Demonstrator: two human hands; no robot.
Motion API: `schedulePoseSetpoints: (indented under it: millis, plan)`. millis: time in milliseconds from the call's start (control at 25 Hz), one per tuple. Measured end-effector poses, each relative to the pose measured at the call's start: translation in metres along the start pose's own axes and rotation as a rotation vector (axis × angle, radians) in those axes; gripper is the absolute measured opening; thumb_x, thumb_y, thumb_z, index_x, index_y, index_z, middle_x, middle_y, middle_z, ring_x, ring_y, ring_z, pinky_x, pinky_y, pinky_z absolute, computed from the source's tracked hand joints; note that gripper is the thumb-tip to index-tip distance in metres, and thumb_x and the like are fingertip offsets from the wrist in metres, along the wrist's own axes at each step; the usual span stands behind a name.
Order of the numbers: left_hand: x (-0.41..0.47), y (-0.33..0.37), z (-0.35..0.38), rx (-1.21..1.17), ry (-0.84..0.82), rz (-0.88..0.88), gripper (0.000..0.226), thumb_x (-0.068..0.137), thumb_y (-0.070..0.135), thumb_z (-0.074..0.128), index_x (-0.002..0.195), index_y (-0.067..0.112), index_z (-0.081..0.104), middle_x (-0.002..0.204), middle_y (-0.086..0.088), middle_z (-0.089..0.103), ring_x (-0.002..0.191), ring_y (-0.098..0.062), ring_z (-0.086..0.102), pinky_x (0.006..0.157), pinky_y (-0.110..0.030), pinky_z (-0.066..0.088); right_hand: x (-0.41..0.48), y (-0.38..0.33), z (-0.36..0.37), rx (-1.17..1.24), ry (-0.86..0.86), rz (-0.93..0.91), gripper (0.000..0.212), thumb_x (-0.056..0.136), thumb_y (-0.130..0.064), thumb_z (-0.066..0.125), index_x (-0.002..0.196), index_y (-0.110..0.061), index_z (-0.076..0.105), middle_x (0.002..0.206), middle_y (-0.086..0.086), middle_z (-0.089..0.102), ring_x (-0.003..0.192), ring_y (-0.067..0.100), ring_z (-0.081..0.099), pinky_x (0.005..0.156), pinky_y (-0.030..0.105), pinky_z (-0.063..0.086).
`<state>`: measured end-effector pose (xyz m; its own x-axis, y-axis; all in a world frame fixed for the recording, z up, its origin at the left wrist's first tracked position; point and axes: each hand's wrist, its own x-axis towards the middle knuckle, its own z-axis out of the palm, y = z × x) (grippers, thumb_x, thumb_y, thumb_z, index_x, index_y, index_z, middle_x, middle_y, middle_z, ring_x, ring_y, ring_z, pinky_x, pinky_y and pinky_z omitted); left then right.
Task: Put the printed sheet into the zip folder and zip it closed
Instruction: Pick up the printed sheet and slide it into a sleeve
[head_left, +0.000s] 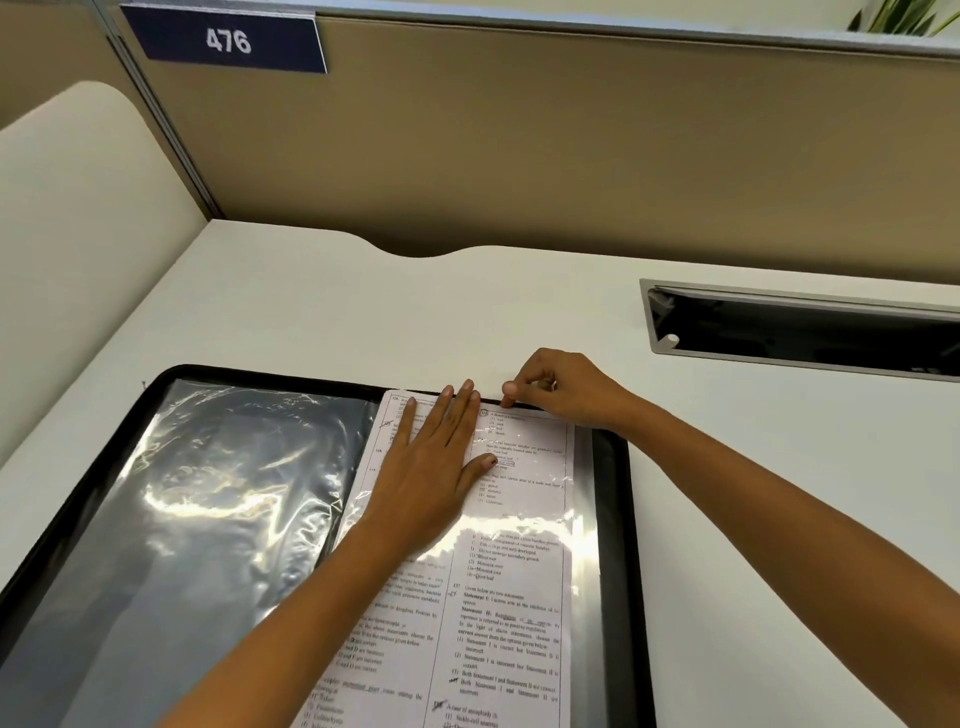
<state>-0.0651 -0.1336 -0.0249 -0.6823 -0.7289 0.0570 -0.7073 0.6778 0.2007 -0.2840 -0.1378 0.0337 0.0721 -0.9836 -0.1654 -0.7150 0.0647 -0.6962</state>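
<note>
A black zip folder (615, 519) lies spread wide on the white desk, with shiny clear plastic sleeves on its left half. The printed sheet (514, 613), covered in small exam text, lies on the right half under a glossy clear sleeve. My left hand (436, 467) presses flat on the upper part of the sheet, fingers straight. My right hand (556, 389) is at the folder's far edge, its fingers curled and pinching the top edge of the sheet or its sleeve; I cannot tell which.
A desk (363, 312) with a metal-framed cable slot (800, 332) at the right rear. Beige partition walls stand behind and to the left, with a blue sign reading 476 (228, 40). Plant leaves (898, 18) peek over the top right.
</note>
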Motion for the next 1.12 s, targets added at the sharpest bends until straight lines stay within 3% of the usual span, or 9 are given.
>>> schedulePoseSetpoints:
  millis: [200,280,360,560,680,760,880,960,1120]
  plan:
    - [0.000,0.002,0.002,0.010,0.011,0.002,0.069,0.096,0.058,0.007,0.151,0.017,-0.007,0.159,0.004,-0.010,0.144,-0.008,-0.014,0.118,-0.043,-0.004,-0.009,0.000,0.014,0.059,0.018,0.037,0.023,0.088,-0.047,0.059,0.073,-0.036,0.072,0.097,-0.003,0.054,0.082,0.003,0.051,0.073,0.018,0.037]
    - [0.001,0.001,0.003,0.015,0.015,0.004,0.070,0.096,0.059,0.010,0.151,0.017,-0.007,0.159,0.003,-0.010,0.145,-0.008,-0.013,0.118,-0.042,-0.005,-0.014,-0.003,0.019,0.100,0.028,0.030,0.023,0.089,-0.043,0.060,0.073,-0.032,0.073,0.094,-0.003,0.053,0.082,0.001,0.050,0.072,0.016,0.036]
    - [0.002,0.001,0.005,0.009,0.022,0.005,0.072,0.095,0.061,0.010,0.151,0.018,-0.006,0.159,0.003,-0.009,0.145,-0.009,-0.011,0.118,-0.041,-0.005,-0.018,-0.004,0.023,0.079,0.024,0.027,0.029,0.090,-0.041,0.058,0.081,-0.021,0.077,0.089,-0.007,0.049,0.088,0.000,0.045,0.078,0.018,0.035]
    - [0.005,0.001,0.008,0.013,0.018,0.007,0.077,0.091,0.066,0.006,0.150,0.019,-0.006,0.159,0.003,-0.008,0.146,-0.010,-0.010,0.118,-0.041,-0.004,-0.017,-0.008,0.039,-0.029,0.011,0.189,0.049,0.086,-0.061,0.050,0.080,-0.018,0.074,0.105,-0.008,0.049,0.111,0.014,0.031,0.104,0.035,0.030]
    - [0.004,0.003,0.005,0.026,0.052,-0.004,0.081,0.090,0.069,0.005,0.151,0.017,-0.003,0.159,0.002,-0.009,0.146,-0.014,-0.009,0.118,-0.044,-0.003,-0.021,-0.019,0.036,-0.051,0.011,0.257,0.052,0.088,-0.063,0.044,0.071,-0.020,0.070,0.109,-0.009,0.043,0.113,0.013,0.027,0.105,0.031,0.021]
    - [0.001,0.006,0.001,0.026,0.093,-0.039,0.084,0.089,0.070,0.014,0.151,0.015,0.000,0.160,0.001,-0.008,0.146,-0.016,-0.012,0.118,-0.047,-0.003,-0.022,-0.027,0.034,-0.035,0.008,0.271,0.041,0.091,-0.059,0.043,0.065,-0.029,0.056,0.113,-0.009,0.039,0.113,0.011,0.022,0.102,0.031,0.017]
    - [-0.007,0.010,0.003,0.077,0.104,-0.080,0.086,0.088,0.071,0.018,0.151,0.013,0.004,0.160,-0.001,-0.006,0.146,-0.018,-0.009,0.117,-0.050,0.000,-0.018,-0.028,0.041,-0.005,0.025,0.267,0.035,0.090,-0.060,0.043,0.082,-0.030,0.059,0.138,-0.010,0.043,0.134,0.015,0.014,0.106,0.033,0.012]
    - [-0.011,0.008,0.006,0.102,0.085,-0.125,0.087,0.088,0.072,0.015,0.151,0.013,0.004,0.160,-0.002,-0.008,0.146,-0.019,-0.010,0.117,-0.050,-0.001,-0.017,-0.030,0.043,-0.002,0.016,0.258,0.049,0.092,-0.058,0.041,0.109,-0.020,0.066,0.147,-0.008,0.038,0.141,0.017,0.006,0.111,0.036,0.006]
    - [-0.012,0.010,0.009,0.124,0.072,-0.134,0.086,0.089,0.072,0.013,0.151,0.014,0.003,0.160,-0.002,-0.007,0.146,-0.019,-0.009,0.117,-0.053,0.002,-0.017,-0.031,0.042,0.005,0.005,0.285,0.064,0.092,-0.058,0.041,0.147,-0.027,0.028,0.151,0.002,0.033,0.146,0.020,-0.007,0.115,0.043,0.003]
